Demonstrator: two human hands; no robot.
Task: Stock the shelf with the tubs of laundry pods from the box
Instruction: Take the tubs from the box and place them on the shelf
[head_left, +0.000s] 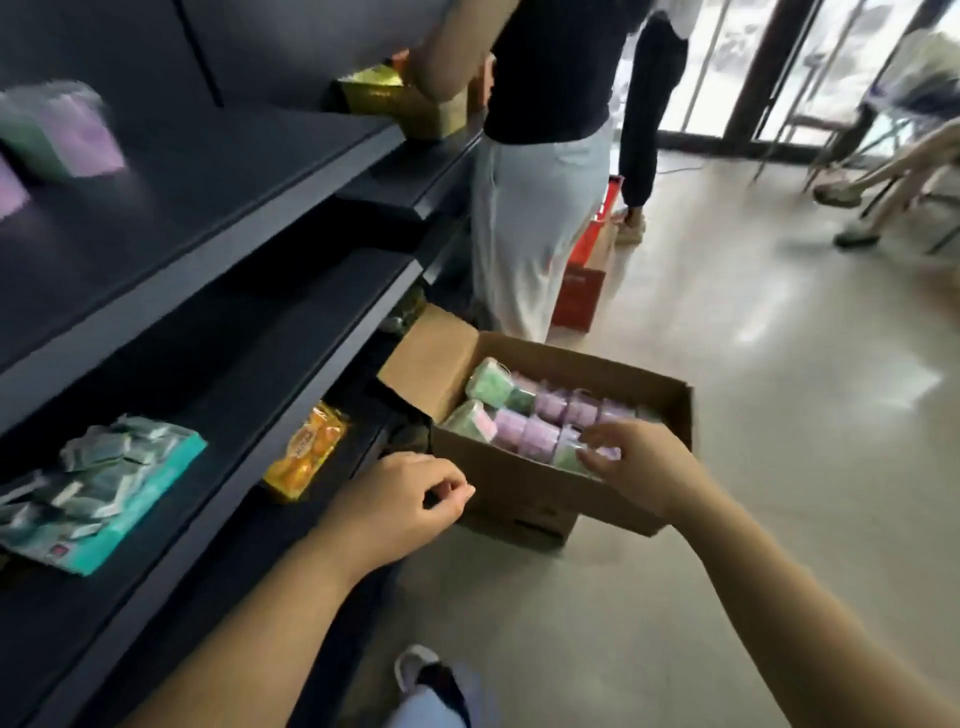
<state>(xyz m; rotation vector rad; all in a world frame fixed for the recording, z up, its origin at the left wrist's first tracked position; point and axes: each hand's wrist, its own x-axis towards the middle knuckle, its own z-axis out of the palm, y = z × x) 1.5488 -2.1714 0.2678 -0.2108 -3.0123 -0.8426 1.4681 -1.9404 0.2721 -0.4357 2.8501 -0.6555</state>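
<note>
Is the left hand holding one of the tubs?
No, the left hand is empty, fingers loosely curled, outside the box; only the right hand reaches the tubs.

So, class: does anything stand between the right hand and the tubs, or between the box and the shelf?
Nothing visible does. The box is open and the right hand is at the nearest tubs. The way up to the shelf looks free too.

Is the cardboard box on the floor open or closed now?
Open: the box has its flap folded back, and rows of tubs show inside, with the right hand on them.
</note>
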